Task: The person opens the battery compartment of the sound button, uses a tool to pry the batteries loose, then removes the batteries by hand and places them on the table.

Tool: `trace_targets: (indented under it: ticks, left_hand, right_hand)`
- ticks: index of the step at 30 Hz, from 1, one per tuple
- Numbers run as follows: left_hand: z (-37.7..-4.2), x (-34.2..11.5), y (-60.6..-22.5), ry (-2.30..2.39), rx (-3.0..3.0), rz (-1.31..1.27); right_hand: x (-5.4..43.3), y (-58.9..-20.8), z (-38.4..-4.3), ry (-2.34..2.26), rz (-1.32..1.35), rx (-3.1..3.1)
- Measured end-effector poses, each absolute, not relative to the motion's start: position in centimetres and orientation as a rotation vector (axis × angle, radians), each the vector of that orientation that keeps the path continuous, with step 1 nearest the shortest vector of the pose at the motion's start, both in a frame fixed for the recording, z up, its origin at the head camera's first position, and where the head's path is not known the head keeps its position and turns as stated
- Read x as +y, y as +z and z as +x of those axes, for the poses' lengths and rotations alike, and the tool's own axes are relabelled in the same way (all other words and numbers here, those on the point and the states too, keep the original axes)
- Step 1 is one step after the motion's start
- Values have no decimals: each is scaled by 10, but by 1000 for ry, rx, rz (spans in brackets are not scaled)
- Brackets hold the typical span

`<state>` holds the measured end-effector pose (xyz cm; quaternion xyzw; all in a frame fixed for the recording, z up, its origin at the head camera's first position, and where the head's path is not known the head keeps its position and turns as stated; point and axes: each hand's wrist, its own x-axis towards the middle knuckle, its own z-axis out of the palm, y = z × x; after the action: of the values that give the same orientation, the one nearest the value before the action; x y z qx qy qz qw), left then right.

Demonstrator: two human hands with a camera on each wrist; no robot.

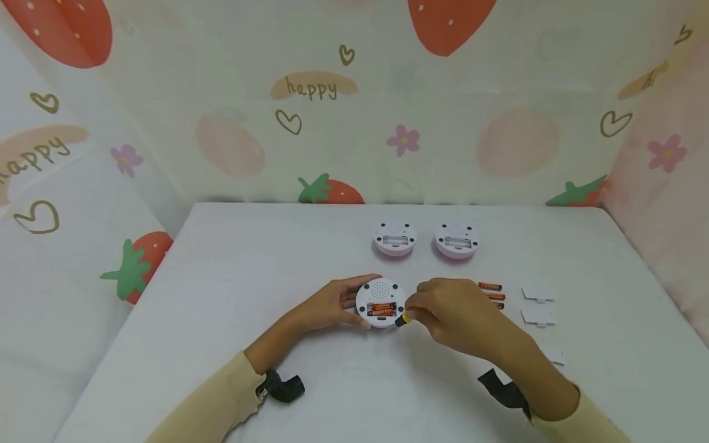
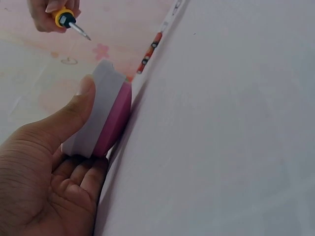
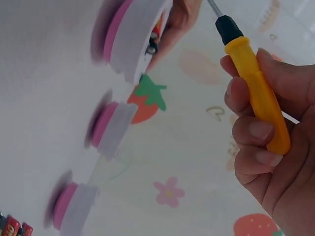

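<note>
My left hand (image 1: 327, 307) holds a round white device with a pink underside (image 1: 381, 287) at its edge, thumb on the near side and fingers round the far side. Its battery compartment faces up, uncovered, with red-and-black batteries (image 1: 382, 309) lying inside. A screwdriver with a yellow handle and dark collar (image 3: 258, 88) is gripped in my right hand (image 1: 454, 314), fingers curled round the handle. In the left wrist view the metal tip of the screwdriver (image 2: 79, 31) is apart from the device and above it.
Two similar round devices (image 1: 394, 251) (image 1: 456, 251) stand behind, their battery compartments open and without batteries. Several loose batteries (image 1: 490, 296) lie right of my right hand. Farther right are white battery covers (image 1: 537, 294) (image 1: 538, 317), with another partly behind my right arm.
</note>
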<state>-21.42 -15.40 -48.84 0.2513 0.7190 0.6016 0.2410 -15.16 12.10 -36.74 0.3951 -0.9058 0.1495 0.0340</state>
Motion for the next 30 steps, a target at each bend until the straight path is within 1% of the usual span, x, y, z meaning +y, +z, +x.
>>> trace_targets:
  ticks: [7, 21, 30]
  left_hand:
    - [-215, -154, -490, 1637, 1978, 690]
    - [-212, -153, -487, 1649, 1978, 673]
    - [-213, -153, -488, 1643, 1981, 679]
  right_hand:
    - [111, -378, -146, 494, 1290, -2870]
    - [103, -405, -123, 504, 1392, -2952]
    - [102, -413, -114, 386, 1464, -2943]
